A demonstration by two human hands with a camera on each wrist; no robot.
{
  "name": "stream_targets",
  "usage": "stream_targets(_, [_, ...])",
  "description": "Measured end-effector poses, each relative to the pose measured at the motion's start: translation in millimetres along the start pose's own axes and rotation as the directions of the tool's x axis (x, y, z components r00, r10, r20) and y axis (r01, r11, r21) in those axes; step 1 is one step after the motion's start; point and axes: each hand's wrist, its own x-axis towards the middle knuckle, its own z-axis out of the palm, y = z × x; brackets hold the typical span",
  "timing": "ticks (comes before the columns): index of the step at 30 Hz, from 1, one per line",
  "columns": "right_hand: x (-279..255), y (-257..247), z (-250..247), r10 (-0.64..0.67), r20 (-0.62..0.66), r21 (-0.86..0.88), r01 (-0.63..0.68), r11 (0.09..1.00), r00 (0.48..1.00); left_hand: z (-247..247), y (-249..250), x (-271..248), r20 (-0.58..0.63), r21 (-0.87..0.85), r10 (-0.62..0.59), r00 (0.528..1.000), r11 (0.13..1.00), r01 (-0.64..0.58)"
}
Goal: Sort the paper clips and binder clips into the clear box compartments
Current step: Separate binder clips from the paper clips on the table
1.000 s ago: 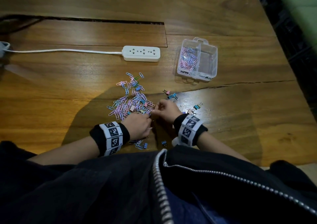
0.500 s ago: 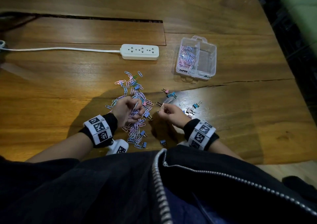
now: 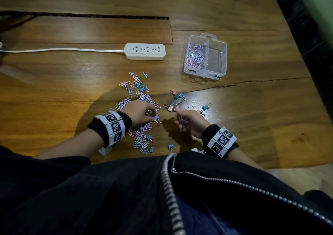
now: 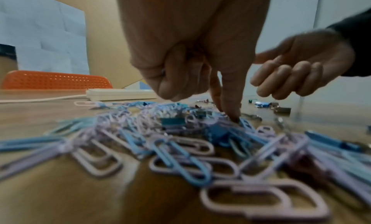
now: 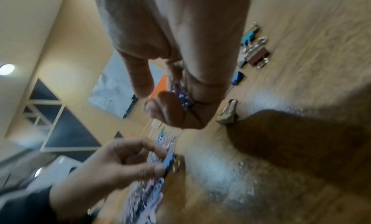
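A loose pile of pink and blue paper clips [image 3: 142, 98] lies on the wooden table in front of me. My left hand [image 3: 153, 116] reaches down at the pile's right edge and pinches a blue binder clip [image 3: 156, 119] with thumb and forefinger, as the right wrist view shows [image 5: 168, 160]. My right hand [image 3: 180, 119] hovers just right of it, fingers curled around a small bunch of paper clips [image 5: 182, 97]. The clear box [image 3: 218, 60] stands further back on the right. Its left compartment holds paper clips [image 3: 195, 54]; the right one looks bare.
Loose binder clips lie around: a pink one [image 3: 171, 107] and a teal one [image 3: 179, 96] ahead of my right hand, another teal one [image 3: 205, 107] to the right, small blue ones [image 3: 170, 146] near my jacket. A white power strip [image 3: 145, 51] lies behind the pile.
One second ago both hands met near the table's front. The left hand has moved forward onto the pile and closed on the blue binder clip. The right hand has drifted slightly right.
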Motion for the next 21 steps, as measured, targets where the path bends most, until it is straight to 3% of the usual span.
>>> stream_targets(3, [5, 6, 14, -0.068, -0.031, -0.331, 0.054, 0.942, 0.997, 5, 10, 5, 0.021, -0.022, 0.040, 0.999, 0.999, -0.040])
stream_targets(7, [12, 13, 33, -0.207, 0.098, -0.752, 0.209, 0.625, 0.973, 0, 13, -4, 0.057, -0.127, 0.081, 0.995, 0.989, -0.073])
stream_targets(9, [14, 13, 40, -0.236, 0.144, -0.800, 0.253, 0.543, 0.961, -5, 2, -15, 0.140, -0.080, 0.065, 0.988, 0.995, -0.054])
stream_targets(13, [20, 17, 53, -0.265, 0.193, -0.886, 0.284, 0.367, 0.945, -2, -15, -35, 0.306, 0.178, 0.027, 0.952, 0.980, -0.085])
stream_targets(17, [25, 20, 54, -0.240, 0.175, -0.921, 0.245, 0.302, 0.955, 13, -14, -44, 0.268, 0.304, 0.073, 0.961, 0.940, -0.157])
stream_targets(21, [21, 14, 36, -0.275, 0.087, -0.936, 0.173, 0.306, 0.958, 22, -8, -45, 0.204, 0.241, 0.105, 0.973, 0.958, -0.154])
